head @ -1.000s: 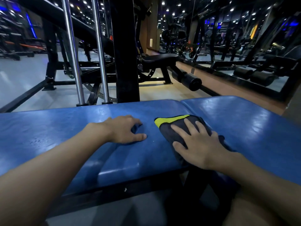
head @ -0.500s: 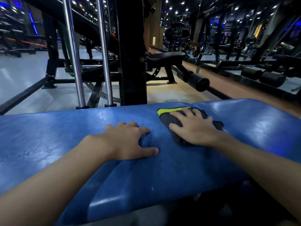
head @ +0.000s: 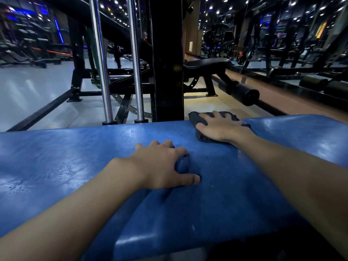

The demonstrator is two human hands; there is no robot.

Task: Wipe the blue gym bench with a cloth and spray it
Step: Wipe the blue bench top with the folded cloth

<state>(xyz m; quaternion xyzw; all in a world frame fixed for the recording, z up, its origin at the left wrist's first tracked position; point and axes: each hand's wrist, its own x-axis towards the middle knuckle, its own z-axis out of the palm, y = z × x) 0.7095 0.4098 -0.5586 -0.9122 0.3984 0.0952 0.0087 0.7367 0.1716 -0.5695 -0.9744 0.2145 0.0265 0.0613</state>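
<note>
The blue gym bench runs across the view, its padding shiny, with wet droplets at the left. A dark cloth lies at the bench's far edge, partly hanging over it. My right hand presses flat on the cloth with fingers spread. My left hand rests on the middle of the bench, fingers bent, pushing a dent into the padding; it holds nothing. No spray bottle is in view.
A thick black upright post and two chrome guide rods stand just beyond the bench. A black bench with a foam roller sits further back. Other gym machines fill the background.
My right hand has slid the cloth away from me, from the bench's middle to its far edge. My left hand stays pressed on the padding.
</note>
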